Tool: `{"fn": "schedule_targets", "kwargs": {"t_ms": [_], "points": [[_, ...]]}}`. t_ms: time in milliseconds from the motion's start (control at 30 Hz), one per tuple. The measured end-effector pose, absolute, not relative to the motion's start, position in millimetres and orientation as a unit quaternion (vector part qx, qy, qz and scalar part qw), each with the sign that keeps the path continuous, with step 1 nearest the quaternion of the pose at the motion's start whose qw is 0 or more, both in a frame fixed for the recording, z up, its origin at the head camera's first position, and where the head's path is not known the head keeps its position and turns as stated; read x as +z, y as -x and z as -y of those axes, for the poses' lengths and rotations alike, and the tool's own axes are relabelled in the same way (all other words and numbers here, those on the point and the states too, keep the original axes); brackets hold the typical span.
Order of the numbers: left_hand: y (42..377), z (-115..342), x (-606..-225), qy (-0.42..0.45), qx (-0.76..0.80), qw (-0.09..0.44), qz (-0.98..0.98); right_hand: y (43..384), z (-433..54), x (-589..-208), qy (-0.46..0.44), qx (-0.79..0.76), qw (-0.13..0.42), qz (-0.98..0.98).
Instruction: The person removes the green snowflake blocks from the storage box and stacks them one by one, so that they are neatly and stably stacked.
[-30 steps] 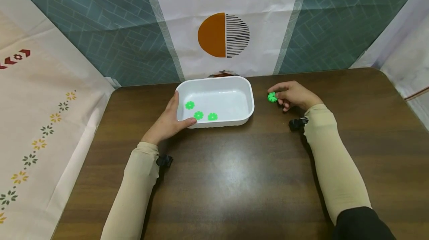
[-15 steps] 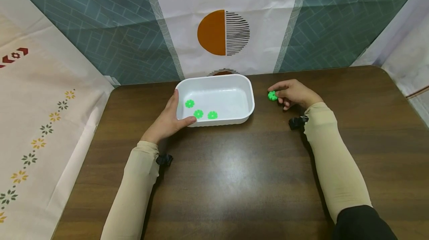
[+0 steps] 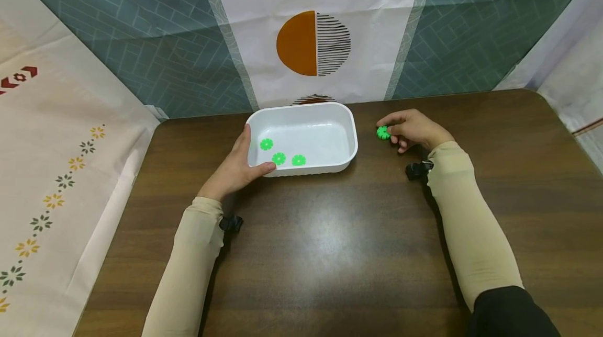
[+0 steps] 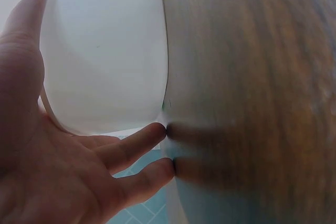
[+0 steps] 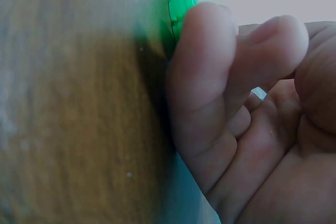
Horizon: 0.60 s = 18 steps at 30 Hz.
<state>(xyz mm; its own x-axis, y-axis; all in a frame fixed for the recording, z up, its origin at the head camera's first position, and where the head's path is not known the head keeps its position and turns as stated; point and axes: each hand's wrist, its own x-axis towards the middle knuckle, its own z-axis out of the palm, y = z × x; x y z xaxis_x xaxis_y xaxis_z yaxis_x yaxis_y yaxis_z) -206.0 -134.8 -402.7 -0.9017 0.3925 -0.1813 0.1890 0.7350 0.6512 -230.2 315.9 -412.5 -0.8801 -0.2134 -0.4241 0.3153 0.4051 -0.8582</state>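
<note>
A white plastic tray (image 3: 320, 141) stands at the back of the brown table, with 3 green notched discs lying inside: one disc (image 3: 266, 144) to the left, another disc (image 3: 279, 158) by the thumb and a third disc (image 3: 299, 160) near the front wall. My left hand (image 3: 232, 167) holds the tray's left end, thumb over the front rim and fingers outside. Two of its fingertips reach the tabletop in the left wrist view. Right of the tray, my right hand (image 3: 414, 130) pinches a green notched disc (image 3: 383, 132) at the table; the right wrist view shows layered green edges (image 5: 182, 4), partly hidden by a finger.
The brown table (image 3: 325, 253) extends toward me and to both sides. Behind it hangs a teal and white cloth (image 3: 367, 54), close to the tray's back rim. A pale patterned cloth (image 3: 61, 159) borders the left side.
The whole scene has slid slightly upward in the head view. Both hands, the tray and the green discs keep their places relative to one another.
</note>
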Motion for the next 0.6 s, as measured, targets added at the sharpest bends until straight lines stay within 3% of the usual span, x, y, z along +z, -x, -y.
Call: {"fn": "schedule_targets", "kwargs": {"t_ms": [600], "points": [[207.2, 135.9, -405.6, -0.156, 0.327, 0.152, -0.92, 231.6, -317.7, -415.1, -0.029, -0.545, 0.24, -0.803]]}}
